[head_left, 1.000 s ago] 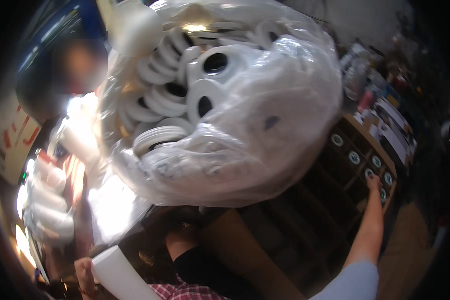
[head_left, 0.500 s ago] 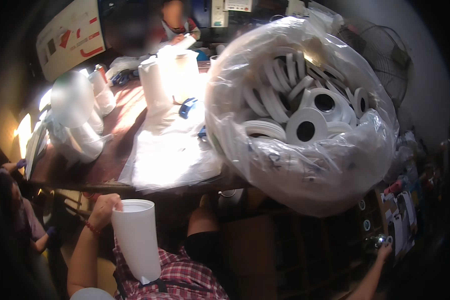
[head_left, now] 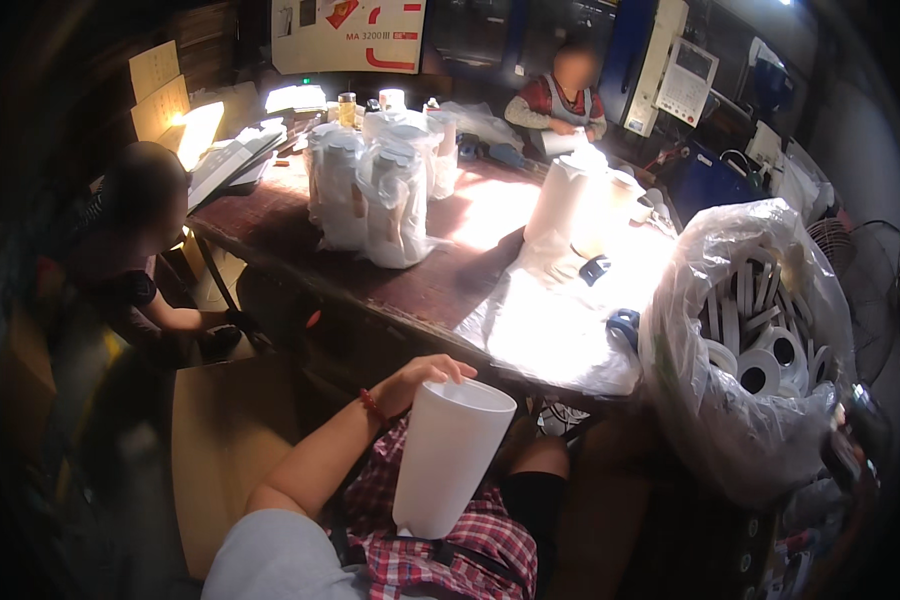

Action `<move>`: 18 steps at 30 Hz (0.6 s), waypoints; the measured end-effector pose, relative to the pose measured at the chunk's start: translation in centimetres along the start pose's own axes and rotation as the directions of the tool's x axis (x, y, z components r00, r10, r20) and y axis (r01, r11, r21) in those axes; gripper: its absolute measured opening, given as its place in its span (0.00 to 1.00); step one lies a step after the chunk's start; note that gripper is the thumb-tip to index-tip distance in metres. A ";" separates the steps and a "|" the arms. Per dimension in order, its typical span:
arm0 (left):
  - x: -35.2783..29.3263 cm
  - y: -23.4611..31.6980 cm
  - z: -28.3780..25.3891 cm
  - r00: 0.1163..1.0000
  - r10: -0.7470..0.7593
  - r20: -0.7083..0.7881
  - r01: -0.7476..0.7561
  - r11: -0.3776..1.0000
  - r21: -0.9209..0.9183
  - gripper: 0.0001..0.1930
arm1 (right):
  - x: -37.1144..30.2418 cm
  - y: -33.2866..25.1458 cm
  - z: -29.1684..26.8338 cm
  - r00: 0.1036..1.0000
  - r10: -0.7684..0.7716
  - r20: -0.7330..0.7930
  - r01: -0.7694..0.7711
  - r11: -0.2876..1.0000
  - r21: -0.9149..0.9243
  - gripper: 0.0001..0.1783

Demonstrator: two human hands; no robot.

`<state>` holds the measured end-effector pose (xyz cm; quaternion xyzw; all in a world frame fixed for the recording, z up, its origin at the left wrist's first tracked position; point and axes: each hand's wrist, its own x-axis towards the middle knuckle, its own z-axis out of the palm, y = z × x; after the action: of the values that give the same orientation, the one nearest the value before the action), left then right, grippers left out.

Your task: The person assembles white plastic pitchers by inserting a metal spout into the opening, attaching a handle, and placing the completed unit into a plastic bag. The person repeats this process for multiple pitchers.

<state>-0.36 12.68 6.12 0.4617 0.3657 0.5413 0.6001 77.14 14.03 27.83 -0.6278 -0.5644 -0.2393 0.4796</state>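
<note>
My left hand (head_left: 415, 380), with a red beaded bracelet at the wrist, grips the rim of a tall white plastic container (head_left: 450, 460). The container is open at the top and narrows a little toward its base. It leans over my lap, its lower end against a red checked cloth (head_left: 500, 550). My right hand is out of view.
A dark red table (head_left: 370, 285) carries several bagged white containers (head_left: 395, 200), a sunlit plastic sheet (head_left: 560, 335) and blue tools (head_left: 624, 325). A large clear bag (head_left: 740, 430) holds several white rings. One person sits at the left, another across the table.
The view has swung to the left, showing more of the table and the people. My left hand keeps the container by its rim. My right hand, earlier at the lower right with a shiny item, has left view.
</note>
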 end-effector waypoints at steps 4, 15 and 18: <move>0.2 0.2 -0.2 0.998 0.015 0.058 -0.001 0.971 -0.241 0.20 | -3.0 -21.1 9.3 0.955 -0.255 0.149 0.195 0.924 0.329 0.13; -1.3 0.7 -4.9 0.979 0.093 0.180 0.068 0.685 -0.725 0.49 | -20.0 -54.0 26.8 0.258 -0.962 -0.092 0.431 0.029 0.902 0.16; -0.5 0.1 -5.6 0.992 0.125 0.021 -0.051 0.546 -0.836 0.47 | -22.0 -55.9 28.7 0.108 -0.960 -0.257 0.483 -0.175 0.858 0.21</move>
<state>-5.69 13.07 4.49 0.1606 0.0183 0.6608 0.7330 12.29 23.09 15.67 0.1356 -0.9519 -0.0132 0.2745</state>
